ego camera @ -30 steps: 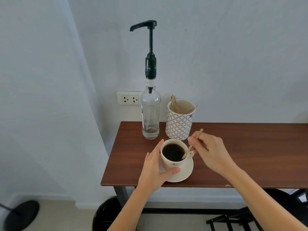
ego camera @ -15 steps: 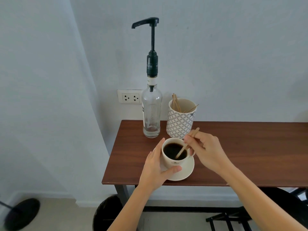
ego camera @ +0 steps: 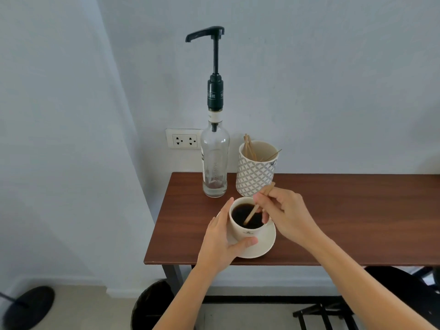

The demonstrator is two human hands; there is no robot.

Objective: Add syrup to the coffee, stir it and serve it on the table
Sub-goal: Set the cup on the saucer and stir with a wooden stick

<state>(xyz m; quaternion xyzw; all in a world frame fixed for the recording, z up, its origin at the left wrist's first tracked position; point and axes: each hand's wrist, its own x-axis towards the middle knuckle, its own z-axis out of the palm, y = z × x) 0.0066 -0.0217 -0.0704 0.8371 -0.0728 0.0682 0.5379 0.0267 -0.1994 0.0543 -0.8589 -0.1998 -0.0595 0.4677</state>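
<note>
A cream cup [ego camera: 245, 231] of black coffee stands on a cream saucer [ego camera: 262, 246] near the front left of the brown table [ego camera: 345, 217]. My left hand [ego camera: 222, 241] wraps the cup's left side, thumb on its front. My right hand [ego camera: 284, 214] pinches a thin wooden stir stick [ego camera: 252, 213], whose lower end dips into the coffee. Behind the cup stands a clear glass syrup bottle [ego camera: 215, 163] with a tall black pump, nearly empty.
A patterned white holder [ego camera: 256, 173] with several wooden sticks stands right of the bottle, close behind my right hand. A wall socket [ego camera: 184, 140] sits behind the bottle. Under the table are a dark bin [ego camera: 152, 303] and a black chair [ego camera: 392, 296].
My right hand has moved left over the cup, carrying the stick's tip from the right rim toward the middle-left of the coffee. The left hand stays on the cup.
</note>
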